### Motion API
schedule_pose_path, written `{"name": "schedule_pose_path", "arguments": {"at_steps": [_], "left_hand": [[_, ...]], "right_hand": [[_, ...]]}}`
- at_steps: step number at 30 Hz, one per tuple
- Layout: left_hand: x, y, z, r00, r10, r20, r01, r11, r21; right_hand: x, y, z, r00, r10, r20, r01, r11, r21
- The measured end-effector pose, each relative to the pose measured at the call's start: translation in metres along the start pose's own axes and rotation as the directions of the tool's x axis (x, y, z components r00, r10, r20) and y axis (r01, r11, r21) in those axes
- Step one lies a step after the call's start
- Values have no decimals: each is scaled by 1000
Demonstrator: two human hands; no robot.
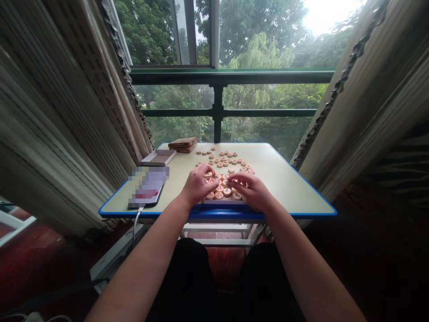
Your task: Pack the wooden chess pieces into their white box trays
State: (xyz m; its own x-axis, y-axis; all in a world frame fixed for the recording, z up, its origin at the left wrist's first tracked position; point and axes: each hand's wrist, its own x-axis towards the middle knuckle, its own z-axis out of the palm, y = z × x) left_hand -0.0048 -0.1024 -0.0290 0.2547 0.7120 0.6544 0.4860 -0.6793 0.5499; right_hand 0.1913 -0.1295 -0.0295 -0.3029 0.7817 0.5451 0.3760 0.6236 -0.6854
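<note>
Near the table's front edge stands a shallow white box [224, 202] with round wooden Chinese chess pieces [219, 195] in it, marked in red and black characters. Over its left side, my left hand [197, 182] is closed, with a Chinese chess piece [208, 175] between finger and thumb. My right hand [250, 188] reaches over the right side of the box. Its fingers are drawn together at the pieces, and what they grip, if anything, is hidden. Beyond the box, several loose pieces [234, 161] lie scattered on the table.
The pale table [288, 183] has a blue edge. On its left lie a phone [149, 188] with a white cable [136, 228], an open box lid [158, 157] and a brown stack [182, 144]. Curtains [114, 89] flank the window, with a green railing [234, 77] behind the table.
</note>
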Motion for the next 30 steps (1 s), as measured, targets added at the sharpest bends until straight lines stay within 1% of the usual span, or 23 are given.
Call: {"name": "schedule_pose_path", "arguments": {"at_steps": [3, 5, 9, 10, 12, 14, 16, 21, 26, 30], "left_hand": [[0, -2, 1, 999, -29, -13, 28, 999, -24], [-1, -4, 2, 999, -40, -16, 40, 999, -29], [-1, -5, 4, 999, -33, -20, 33, 999, -24], [-1, -6, 4, 999, -31, -22, 31, 999, -25], [-1, -6, 4, 999, -29, -15, 28, 999, -32], [-1, -6, 4, 1000, -27, -6, 27, 999, -33], [-1, -5, 3, 1000, -27, -4, 27, 999, -26], [0, -2, 1, 1000, -26, 3, 26, 999, 25], [0, -1, 1, 1000, -14, -3, 14, 999, 47], [-1, -4, 2, 1000, -3, 6, 2, 999, 40]], "right_hand": [[1, 1, 1, 1000, -28, 12, 27, 999, 42], [1, 2, 1, 1000, -23, 2, 23, 998, 60], [0, 2, 1, 998, 55, -34, -51, 994, 96], [0, 1, 1, 997, 71, -32, -68, 995, 78], [-1, 1, 0, 998, 65, -15, -65, 998, -16], [-1, 0, -1, 999, 30, 16, -27, 991, -130], [0, 0, -1, 999, 4, 54, 6, 983, -184], [2, 2, -1, 987, -17, 160, 55, 969, -241], [3, 0, 0, 988, 5, 156, 44, 951, -306], [4, 0, 0, 984, 12, 179, 41, 956, -289]]}}
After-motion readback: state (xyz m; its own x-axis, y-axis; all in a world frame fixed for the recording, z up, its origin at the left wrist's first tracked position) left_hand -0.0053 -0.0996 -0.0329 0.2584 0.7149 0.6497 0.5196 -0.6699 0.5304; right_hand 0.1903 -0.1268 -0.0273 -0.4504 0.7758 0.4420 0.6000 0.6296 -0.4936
